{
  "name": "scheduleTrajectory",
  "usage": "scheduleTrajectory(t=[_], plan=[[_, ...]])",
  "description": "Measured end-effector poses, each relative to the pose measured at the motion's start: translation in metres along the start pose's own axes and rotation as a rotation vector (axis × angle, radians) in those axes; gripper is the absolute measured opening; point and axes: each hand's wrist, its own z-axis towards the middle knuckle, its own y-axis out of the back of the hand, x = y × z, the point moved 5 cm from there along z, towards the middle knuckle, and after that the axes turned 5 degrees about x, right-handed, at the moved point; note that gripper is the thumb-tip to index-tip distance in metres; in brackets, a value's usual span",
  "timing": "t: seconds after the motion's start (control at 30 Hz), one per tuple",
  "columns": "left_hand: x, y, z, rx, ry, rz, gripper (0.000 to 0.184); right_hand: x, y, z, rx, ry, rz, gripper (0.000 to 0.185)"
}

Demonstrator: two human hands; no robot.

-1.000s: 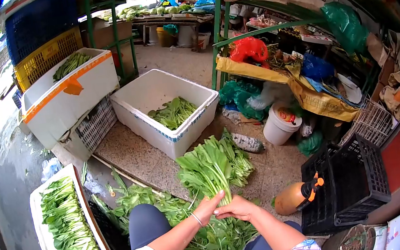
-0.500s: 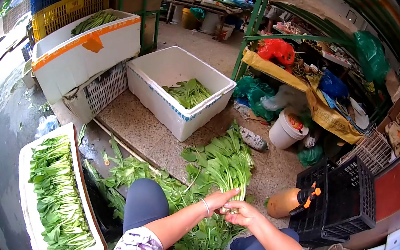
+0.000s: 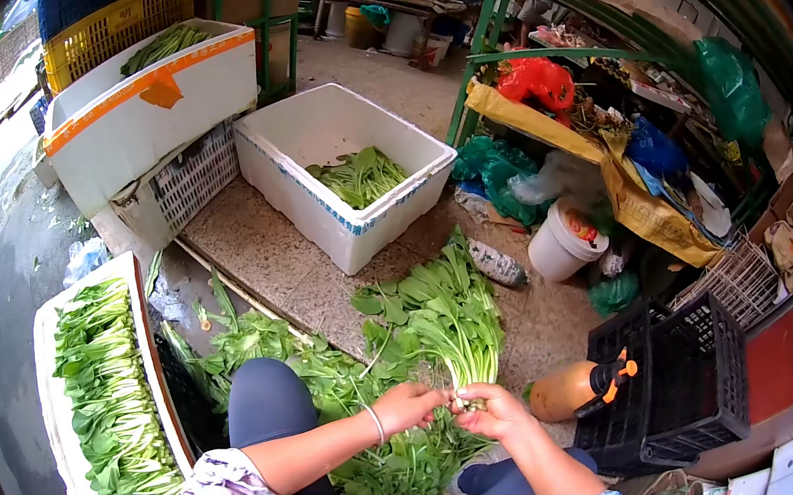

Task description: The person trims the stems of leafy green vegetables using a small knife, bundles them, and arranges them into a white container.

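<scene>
My right hand (image 3: 493, 413) grips a bunch of leafy greens (image 3: 457, 340) by the pale stem ends. The leaves spread forward and away from me over the floor. Beside those stem ends, my left hand (image 3: 412, 407), with a bracelet at the wrist, has its fingers pinched together. Whatever those fingertips hold is too small to make out. Loose leaves (image 3: 386, 474) lie in a heap under my hands and between my knees. On the left, a white foam tray (image 3: 50, 393) carries neatly lined-up greens (image 3: 113, 395).
Ahead stands a white foam box (image 3: 313, 218) with some greens inside. Behind it, an orange-taped foam box (image 3: 148, 110) rests on a crate. To my right are a sprayer bottle (image 3: 561, 392), a black crate (image 3: 687, 399) and a white bucket (image 3: 562, 246).
My left hand has drawn back leftward from the bunch, its fingers now at the stem ends. The right hand keeps its hold. The whole view has shifted slightly.
</scene>
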Motion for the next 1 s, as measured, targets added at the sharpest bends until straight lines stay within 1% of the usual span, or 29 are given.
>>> scheduleTrajectory(t=[0.03,0.07,0.13,0.17,0.2,0.23,0.27,0.33,0.37,0.4,0.47,0.53,0.57,0.6,0.63,0.67,0.7,0.73,0.77,0.8,0.83,0.87,0.9,0.97,1.0], plan=[[-0.033,0.006,-0.023,-0.048,0.069,0.475,0.052,0.001,0.007,-0.002,-0.028,-0.001,-0.027,0.018],[-0.05,0.008,-0.032,-0.046,0.082,0.478,0.052,0.0,0.012,-0.002,-0.056,-0.004,-0.054,0.018],[-0.086,0.001,-0.039,-0.039,-0.276,1.339,0.073,-0.006,0.014,-0.001,-0.024,-0.046,-0.029,0.018],[-0.088,0.005,-0.033,-0.028,-0.271,1.342,0.073,-0.013,0.015,-0.001,-0.058,-0.115,-0.047,0.02],[-0.094,0.0,-0.029,-0.035,-0.53,1.509,0.08,-0.018,0.016,-0.002,-0.095,-0.183,-0.066,0.022],[-0.097,-0.006,-0.028,-0.041,-0.804,1.657,0.088,-0.022,0.013,-0.003,-0.061,-0.238,-0.118,0.024],[-0.097,-0.004,-0.021,-0.022,-0.809,1.648,0.088,-0.024,0.011,-0.003,-0.072,-0.236,-0.102,0.024],[-0.087,-0.008,-0.007,0.173,-0.811,1.764,0.096,-0.029,-0.005,-0.002,0.158,-0.179,-0.195,0.022],[-0.09,-0.009,-0.008,0.177,-0.914,1.595,0.084,-0.03,-0.013,-0.003,0.25,-0.187,-0.16,0.023],[-0.082,-0.008,0.0,0.229,-0.908,1.562,0.084,-0.031,-0.01,-0.001,0.254,-0.17,-0.174,0.022],[-0.068,-0.007,0.018,0.183,-0.933,1.452,0.061,-0.028,-0.014,-0.004,0.294,-0.174,-0.162,0.024],[-0.078,-0.004,0.021,0.172,-0.852,1.236,0.041,-0.022,-0.021,-0.005,0.363,-0.167,-0.084,0.032],[-0.077,0.001,0.026,0.181,-0.852,1.084,0.042,-0.016,-0.021,-0.003,0.412,-0.127,-0.077,0.04],[-0.077,0.006,0.029,0.186,-0.836,0.981,0.042,-0.011,-0.026,-0.003,0.449,-0.132,-0.046,0.055],[-0.081,0.01,0.031,0.193,-0.814,0.863,0.041,-0.005,-0.035,-0.005,0.393,-0.052,0.016,0.07],[-0.085,0.014,0.031,0.195,-0.794,0.75,0.04,0.001,-0.039,-0.006,0.463,-0.063,0.033,0.083],[-0.085,0.018,0.032,0.213,-0.708,0.607,0.039,0.008,-0.04,-0.006,0.516,-0.057,0.059,0.096],[-0.085,0.023,0.035,0.226,-0.624,0.472,0.037,0.016,-0.04,-0.009,0.533,-0.052,0.05,0.105],[-0.083,0.025,0.037,0.266,-0.601,0.32,0.038,0.026,-0.038,-0.011,0.516,-0.024,0.07,0.104],[-0.088,0.029,0.035,0.249,-0.613,0.366,0.039,0.035,-0.035,-0.013,0.499,-0.001,0.086,0.104],[-0.089,0.031,0.035,0.199,-0.574,0.407,0.04,0.045,-0.026,-0.013,0.5,-0.002,0.089,0.104],[-0.091,0.035,0.036,0.149,-0.536,0.451,0.042,0.052,-0.015,-0.011,0.504,-0.057,-0.067,0.099],[-0.092,0.037,0.035,0.146,-0.535,0.453,0.042,0.057,-0.003,-0.009,0.506,-0.115,-0.223,0.094],[-0.094,0.041,0.032,0.197,-0.552,0.177,0.042,0.078,0.037,0.003,-0.015,-0.12,-0.583,0.08],[-0.096,0.044,0.032,0.188,-0.556,0.179,0.042,0.086,0.065,0.011,-0.249,-0.058,-0.778,0.07]])
